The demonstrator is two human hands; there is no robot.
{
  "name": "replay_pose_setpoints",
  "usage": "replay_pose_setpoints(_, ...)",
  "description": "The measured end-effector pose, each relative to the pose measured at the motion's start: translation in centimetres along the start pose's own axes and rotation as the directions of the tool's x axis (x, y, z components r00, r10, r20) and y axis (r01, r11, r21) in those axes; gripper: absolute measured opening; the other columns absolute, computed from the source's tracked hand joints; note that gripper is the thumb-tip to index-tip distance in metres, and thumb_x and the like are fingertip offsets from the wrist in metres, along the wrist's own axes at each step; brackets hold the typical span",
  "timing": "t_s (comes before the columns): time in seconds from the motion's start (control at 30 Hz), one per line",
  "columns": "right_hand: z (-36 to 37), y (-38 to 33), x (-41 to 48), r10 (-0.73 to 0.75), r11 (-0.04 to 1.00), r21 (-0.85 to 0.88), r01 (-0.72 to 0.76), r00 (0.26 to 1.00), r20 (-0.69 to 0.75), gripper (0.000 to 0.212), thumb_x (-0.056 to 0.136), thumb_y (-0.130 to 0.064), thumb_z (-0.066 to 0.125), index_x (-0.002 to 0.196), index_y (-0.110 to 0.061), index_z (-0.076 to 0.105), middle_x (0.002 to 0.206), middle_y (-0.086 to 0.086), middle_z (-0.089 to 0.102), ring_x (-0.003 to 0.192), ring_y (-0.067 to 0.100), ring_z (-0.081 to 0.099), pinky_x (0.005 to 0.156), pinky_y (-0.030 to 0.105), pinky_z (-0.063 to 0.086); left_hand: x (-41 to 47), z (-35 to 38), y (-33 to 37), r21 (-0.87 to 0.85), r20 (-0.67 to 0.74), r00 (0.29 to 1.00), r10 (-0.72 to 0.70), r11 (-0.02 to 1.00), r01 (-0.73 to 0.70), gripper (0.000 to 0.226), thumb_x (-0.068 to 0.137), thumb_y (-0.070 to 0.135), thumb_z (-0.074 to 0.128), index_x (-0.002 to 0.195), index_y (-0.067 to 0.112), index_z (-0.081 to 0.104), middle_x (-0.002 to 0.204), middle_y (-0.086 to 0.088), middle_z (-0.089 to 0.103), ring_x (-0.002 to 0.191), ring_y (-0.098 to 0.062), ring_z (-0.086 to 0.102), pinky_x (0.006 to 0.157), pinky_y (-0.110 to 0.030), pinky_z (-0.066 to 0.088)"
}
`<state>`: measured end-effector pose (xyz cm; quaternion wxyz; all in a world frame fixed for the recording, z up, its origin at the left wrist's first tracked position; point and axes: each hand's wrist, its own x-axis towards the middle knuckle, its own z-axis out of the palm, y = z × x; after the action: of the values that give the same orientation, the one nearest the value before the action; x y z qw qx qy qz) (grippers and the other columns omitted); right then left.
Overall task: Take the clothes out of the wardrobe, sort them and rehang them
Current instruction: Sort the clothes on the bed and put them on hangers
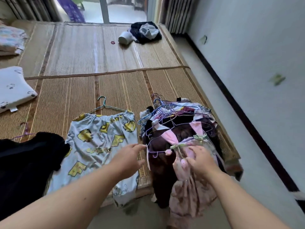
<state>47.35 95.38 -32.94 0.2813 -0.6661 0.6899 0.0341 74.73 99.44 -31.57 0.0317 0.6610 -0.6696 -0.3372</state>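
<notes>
Far out past the left hand (130, 157), a black garment (24, 156) lies spread on the bed (115, 55). It is well clear of everything else, probably its own sorted group. Just left of that hand are the yellow-printed trousers (99, 142). They lie flat, waistband away from the person, with a green hanger (105, 106) at the top. Spread out like that they look dealt with, and they won't snag the heap.

Now the left hand itself: fingers stretched forward and loose, holding nothing. The fingertips are right at the near corner of a purple wire hanger (153, 151); whether they touch it or sit just short, I cannot tell. My read is that it's going in to steady that hanger.

Beyond both hands sits the pile of clothes (178, 119), all on hangers, wires crossing, hooks bunched at the far end.

Over to the right hand (201, 161): fingers curled tight round bunched cloth of the pink garment (189, 187), near its top by the little green bows. The rest of it hangs below the hand, over the bed edge toward the floor. A grip near the neck makes sense, since that's where its hanger would sit. One hand pulls while the other pins the neighbouring wire, which should free it from the dark brown garment (161, 166) alongside. The risk I'd judge is tangled hangers dragging the pile along.
</notes>
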Motion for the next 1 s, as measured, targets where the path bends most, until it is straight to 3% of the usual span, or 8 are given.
replay_pose_setpoints(0.17,-2.8,6.7,8.8,0.003,1.0,0.006,-0.003,0.998,0.057,0.053,0.088,-0.026,0.058,0.138,-0.016,0.045,0.14,0.01,0.042,0.13,0.023,0.037,0.107,0.028,0.028,7.7,3.7,4.1,-0.001,0.005,0.997,-0.08,0.997,0.08,0.06,0.088,0.04,0.058,0.143,0.034,0.035,0.15,0.003,0.032,0.134,-0.018,0.036,0.107,-0.031,0.033)
replay_pose_setpoints(0.27,-3.7,9.1,14.5,-0.032,0.998,-0.047,0.037,0.996,0.083,0.046,0.092,-0.032,0.051,0.135,-0.016,0.045,0.138,0.01,0.045,0.128,0.027,0.042,0.105,0.036,0.035,12.3,6.5,5.8,-0.03,0.031,0.989,-0.143,0.989,0.143,0.062,0.087,0.038,0.058,0.143,0.033,0.035,0.152,0.003,0.029,0.137,-0.017,0.032,0.108,-0.029,0.03)
replay_pose_setpoints(0.43,-4.3,10.2,22.2,-0.19,0.968,-0.16,0.193,0.981,0.035,0.035,0.094,-0.03,0.041,0.127,-0.023,0.049,0.131,0.003,0.052,0.123,0.025,0.046,0.097,0.044,0.041,18.6,10.2,6.7,-0.032,0.061,0.964,-0.258,0.965,0.261,0.063,0.086,0.04,0.056,0.144,0.033,0.033,0.153,0.004,0.026,0.138,-0.017,0.031,0.11,-0.036,0.032)
replay_pose_setpoints(0.53,-3.7,9.7,25.1,-0.195,0.943,-0.25,0.219,0.974,0.118,0.041,0.095,-0.032,0.038,0.136,-0.032,0.042,0.137,-0.002,0.049,0.128,0.021,0.042,0.1,0.044,0.036,20.9,11.2,6.1,-0.025,0.088,0.945,-0.316,0.947,0.319,0.067,0.084,0.037,0.054,0.146,0.033,0.028,0.155,0.001,0.023,0.141,-0.019,0.026,0.113,-0.037,0.028)
replay_pose_setpoints(0.67,-3.1,9.6,26.1,-0.27,0.877,-0.381,0.293,0.956,0.114,0.027,0.09,-0.03,0.046,0.115,-0.031,0.058,0.113,0.003,0.06,0.108,0.027,0.055,0.085,0.037,0.043,22.2,11.4,5.6,-0.049,0.084,0.934,-0.349,0.934,0.353,0.071,0.085,0.035,0.054,0.148,0.03,0.022,0.154,0.0,0.026,0.139,-0.02,0.029,0.111,-0.038,0.032)
replay_pose_setpoints(0.8,-4.4,10.2,23.6,-0.333,0.942,0.013,0.335,0.932,0.144,0.021,0.087,-0.015,0.053,0.074,-0.029,0.06,0.071,-0.004,0.055,0.067,0.017,0.057,0.062,0.029,0.044,21.7,10.2,5.9,-0.089,0.064,0.936,-0.345,0.932,0.35,0.061,0.091,0.034,0.046,0.148,0.029,0.023,0.142,-0.008,0.045,0.125,-0.028,0.047,0.101,-0.041,0.041)
replay_pose_setpoints(0.87,-5.8,10.3,22.0,-0.373,0.927,0.102,0.362,0.918,0.131,0.033,0.088,-0.012,0.055,0.061,-0.032,0.056,0.069,-0.005,0.055,0.07,0.014,0.054,0.064,0.028,0.04,20.6,9.1,6.0,-0.088,0.06,0.941,-0.333,0.937,0.337,0.049,0.096,0.039,0.041,0.143,0.035,0.031,0.136,-0.005,0.052,0.123,-0.027,0.049,0.1,-0.043,0.041)
replay_pose_setpoints(1.0,-8.4,9.0,17.5,-0.384,0.91,0.219,0.353,0.916,0.119,0.025,0.089,-0.015,0.059,0.071,-0.03,0.066,0.075,-0.007,0.065,0.069,-0.002,0.055,0.063,0.014,0.04,16.2,6.1,5.7,-0.142,0.042,0.96,-0.276,0.95,0.279,0.026,0.097,0.042,0.043,0.108,0.033,0.064,0.101,0.005,0.067,0.093,-0.016,0.059,0.075,-0.026,0.044)
